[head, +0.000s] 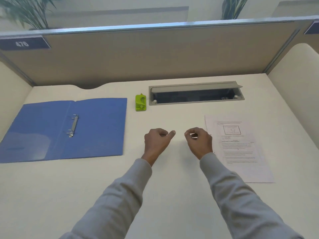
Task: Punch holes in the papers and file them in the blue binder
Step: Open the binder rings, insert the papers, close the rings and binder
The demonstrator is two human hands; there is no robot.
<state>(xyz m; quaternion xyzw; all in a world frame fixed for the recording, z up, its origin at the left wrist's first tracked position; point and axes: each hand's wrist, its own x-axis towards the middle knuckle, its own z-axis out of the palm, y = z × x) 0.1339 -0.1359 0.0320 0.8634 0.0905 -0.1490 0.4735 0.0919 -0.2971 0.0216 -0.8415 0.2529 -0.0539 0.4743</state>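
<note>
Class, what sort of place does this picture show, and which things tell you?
Probably an office cubicle: a partition panel bearing a numbered plate, and a desk with a built-in cable hatch.

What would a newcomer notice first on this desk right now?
The blue binder lies open at the left of the desk, its rings bare. The bright green hole punch sits beyond the hands, and the printed papers lie flat at the right. The left hand and right hand hover mid-desk, curled, holding nothing.
</note>
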